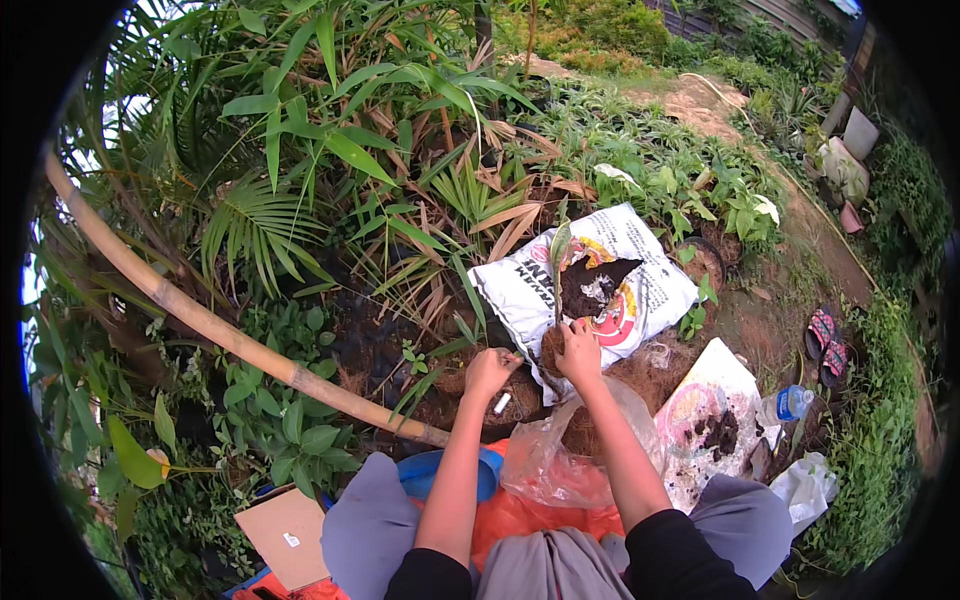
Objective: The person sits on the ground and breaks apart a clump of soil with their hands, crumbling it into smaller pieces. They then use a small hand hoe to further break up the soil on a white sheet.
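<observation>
My right hand (580, 352) grips a brown fibrous root ball (553, 349), from which a thin stem with one long green leaf (560, 244) stands up. To its left, my left hand (489, 372) has thumb and fingers drawn together; whether something thin is pinched there is too small to tell. Just under that hand lies a small white cylinder (502, 403), perhaps a spool. Beyond both hands is a printed white plastic sack (499, 289), torn open on top with dark soil (581, 289) showing. A clear plastic bag (536, 457) holding brown fibre sits below my right forearm.
A soil-smeared white sheet (694, 405) and a water bottle (793, 403) are at the right, with slippers (823, 341) farther off. A blue basin (431, 474) rests by my left knee. One bamboo pole (247, 341) crosses the left side, among dense plants.
</observation>
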`<state>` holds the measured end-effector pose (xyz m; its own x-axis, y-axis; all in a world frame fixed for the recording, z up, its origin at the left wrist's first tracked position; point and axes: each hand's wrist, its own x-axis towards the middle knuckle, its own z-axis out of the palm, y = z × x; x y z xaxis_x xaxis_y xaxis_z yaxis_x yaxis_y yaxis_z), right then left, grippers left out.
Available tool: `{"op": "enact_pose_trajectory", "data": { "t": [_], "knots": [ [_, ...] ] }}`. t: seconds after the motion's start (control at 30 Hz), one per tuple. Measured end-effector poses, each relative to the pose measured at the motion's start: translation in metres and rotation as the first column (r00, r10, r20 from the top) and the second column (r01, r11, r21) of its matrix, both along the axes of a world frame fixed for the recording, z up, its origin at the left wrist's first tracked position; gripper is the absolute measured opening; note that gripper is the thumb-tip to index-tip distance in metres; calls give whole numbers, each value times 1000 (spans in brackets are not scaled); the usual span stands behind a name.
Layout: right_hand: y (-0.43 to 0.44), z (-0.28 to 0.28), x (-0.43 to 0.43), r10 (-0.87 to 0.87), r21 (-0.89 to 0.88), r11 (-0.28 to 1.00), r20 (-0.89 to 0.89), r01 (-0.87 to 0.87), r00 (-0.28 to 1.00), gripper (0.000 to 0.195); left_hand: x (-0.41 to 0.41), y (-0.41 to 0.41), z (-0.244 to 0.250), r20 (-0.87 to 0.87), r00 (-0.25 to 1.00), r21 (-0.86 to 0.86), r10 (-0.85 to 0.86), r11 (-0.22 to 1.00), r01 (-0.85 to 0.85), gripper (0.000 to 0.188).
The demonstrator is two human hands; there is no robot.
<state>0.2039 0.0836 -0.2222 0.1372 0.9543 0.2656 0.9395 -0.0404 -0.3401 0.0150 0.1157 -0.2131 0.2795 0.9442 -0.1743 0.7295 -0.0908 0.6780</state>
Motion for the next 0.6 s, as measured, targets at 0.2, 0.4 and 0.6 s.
{"op": "enact_pose_trajectory", "data": {
  "t": [0.2,0.4,0.6],
  "knots": [
    [-10,6,-42,202,-150,950,-380,-275,903,16,-9,-5,11,-76,996,-40,-36,999,33,28],
    [-31,-36,-57,180,-491,821,-261,-291,948,23,-32,-6,6,-169,985,-49,25,998,-34,21],
    [-48,-80,-73,60,-423,874,-393,-238,918,16,-29,-5,23,-147,989,-40,-19,999,14,22]
  ]
}}
